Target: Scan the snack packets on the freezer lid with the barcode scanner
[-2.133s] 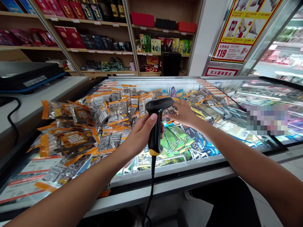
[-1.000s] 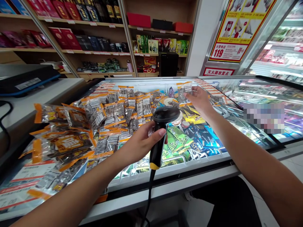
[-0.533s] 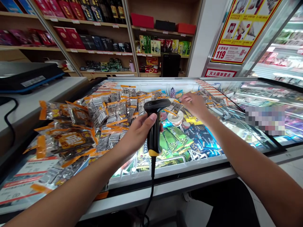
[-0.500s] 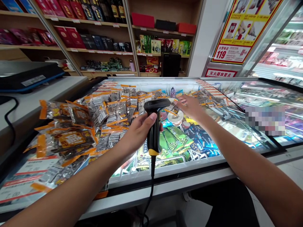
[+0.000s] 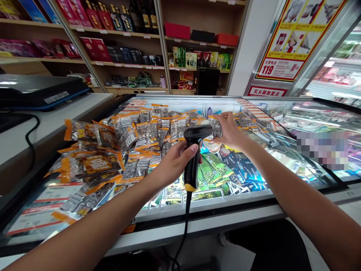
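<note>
My left hand (image 5: 182, 158) is wrapped round the handle of a black-and-yellow barcode scanner (image 5: 193, 162), held upright with its cord hanging down. Just beyond the scanner head, my right hand (image 5: 230, 131) grips a small clear snack packet (image 5: 217, 128) with orange ends, its printed label towards me. The scanner hides part of that packet. To the left, a big heap of similar snack packets (image 5: 98, 162) lies on the glass top of a freezer (image 5: 239, 211). Under the glass are green bags (image 5: 214, 167), dark blue bags (image 5: 241, 167) and a round tub (image 5: 211, 146).
A black scale (image 5: 42, 90) stands on the white counter (image 5: 98, 103) at left. More packets (image 5: 249, 122) lie beyond my right hand. Shelves (image 5: 124, 64) with bottles and boxes line the back. A red-and-yellow sign (image 5: 299, 41) hangs at right.
My right hand, earlier with fingers spread low over the packets, now holds one packet upright behind the scanner. The view has shifted, so the whole scene sits slightly further right and lower.
</note>
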`<state>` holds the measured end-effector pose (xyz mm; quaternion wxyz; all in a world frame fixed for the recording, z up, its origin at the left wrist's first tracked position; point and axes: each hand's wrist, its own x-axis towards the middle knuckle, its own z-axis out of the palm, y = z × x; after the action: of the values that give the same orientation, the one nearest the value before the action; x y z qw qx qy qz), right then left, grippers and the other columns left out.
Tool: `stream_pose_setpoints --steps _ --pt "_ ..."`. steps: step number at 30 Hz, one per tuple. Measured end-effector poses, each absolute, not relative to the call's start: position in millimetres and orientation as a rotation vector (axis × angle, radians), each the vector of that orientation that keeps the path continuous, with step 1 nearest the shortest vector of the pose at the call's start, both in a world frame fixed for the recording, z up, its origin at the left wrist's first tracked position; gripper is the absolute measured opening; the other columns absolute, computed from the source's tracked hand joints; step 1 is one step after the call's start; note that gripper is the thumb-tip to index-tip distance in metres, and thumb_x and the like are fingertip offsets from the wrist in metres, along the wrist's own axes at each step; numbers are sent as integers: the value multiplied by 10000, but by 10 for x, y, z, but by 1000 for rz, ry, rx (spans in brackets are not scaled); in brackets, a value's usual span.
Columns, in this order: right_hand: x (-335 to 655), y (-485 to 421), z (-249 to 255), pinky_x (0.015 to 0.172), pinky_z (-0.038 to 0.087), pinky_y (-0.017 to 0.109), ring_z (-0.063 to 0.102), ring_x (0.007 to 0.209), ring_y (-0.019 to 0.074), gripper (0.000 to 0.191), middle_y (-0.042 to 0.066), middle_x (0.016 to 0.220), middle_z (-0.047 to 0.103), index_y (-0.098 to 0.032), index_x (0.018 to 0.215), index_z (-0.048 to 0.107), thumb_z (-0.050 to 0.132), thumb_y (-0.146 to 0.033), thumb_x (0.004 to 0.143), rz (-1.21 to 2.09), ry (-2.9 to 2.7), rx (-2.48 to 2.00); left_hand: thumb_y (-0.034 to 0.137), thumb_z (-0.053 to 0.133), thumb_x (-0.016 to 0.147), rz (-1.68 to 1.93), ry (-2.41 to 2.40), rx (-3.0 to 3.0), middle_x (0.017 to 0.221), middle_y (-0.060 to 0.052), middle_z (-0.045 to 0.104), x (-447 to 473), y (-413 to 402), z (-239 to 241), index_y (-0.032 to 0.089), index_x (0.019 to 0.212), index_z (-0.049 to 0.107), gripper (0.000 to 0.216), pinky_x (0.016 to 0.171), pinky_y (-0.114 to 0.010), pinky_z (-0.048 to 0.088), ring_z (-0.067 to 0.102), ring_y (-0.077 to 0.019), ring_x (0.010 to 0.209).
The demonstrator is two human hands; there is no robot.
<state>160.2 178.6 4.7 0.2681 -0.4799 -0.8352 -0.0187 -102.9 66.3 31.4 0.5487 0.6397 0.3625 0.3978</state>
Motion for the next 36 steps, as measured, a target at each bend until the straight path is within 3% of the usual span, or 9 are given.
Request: stream_pose_setpoints --steps 5,17,20,25,28,32,36 --pt "1568 1702 122 1186 416 607 400 1443 452 1023 193 1490 296 -317 1632 172 810 -352 833 -133 -2351 -1205 637 610 936 966 818 1586 826 -51 668 -1018 642 350 174 976 572 466 646 -283 480 616 -164 719" --pt "1553 1672 153 1175 450 520 400 1436 399 1024 197 1459 293 -283 1624 182 816 -276 820 -226 -2379 -1130 629 625 929 985 841 1674 794 -45 677 -1017 605 398 170 966 604 461 672 -296 482 618 -171 713" --pt "1583 1729 123 1202 399 538 368 1453 411 1027 202 1459 309 -262 1622 199 825 -345 813 -248 -2362 -1165 637 621 929 992 871 1633 815 -50 677 -1016 607 383 169 977 600 471 668 -293 485 628 -177 736" --pt "1892 1959 0 1139 339 687 348 1408 537 1059 248 1463 372 -196 1548 368 842 -620 701 -305 -2229 -1522 667 625 914 1156 1012 1493 908 -66 700 -1053 691 343 170 1055 630 517 633 -279 476 627 -165 735" --pt "2175 2034 -50 1119 290 717 305 1425 564 1045 282 1514 359 -157 1529 408 784 -694 716 -385 -2120 -1745 685 642 889 1291 1128 1347 863 -64 697 -1108 792 336 172 1022 636 530 595 -275 463 628 -167 712" --pt "2247 2004 12 1130 199 744 184 1495 555 905 281 1629 251 -145 1540 420 689 -649 838 -511 -1960 -1822 698 633 884 1349 1168 1222 819 -63 698 -1179 890 340 183 964 624 521 566 -278 457 631 -165 670" --pt "1734 1979 92 1156 304 629 411 1411 412 502 173 1488 531 -225 1450 564 524 -443 1000 -371 -2187 -1459 682 634 894 1349 1131 1229 821 -74 702 -1198 882 352 187 958 613 500 567 -284 467 639 -173 679"
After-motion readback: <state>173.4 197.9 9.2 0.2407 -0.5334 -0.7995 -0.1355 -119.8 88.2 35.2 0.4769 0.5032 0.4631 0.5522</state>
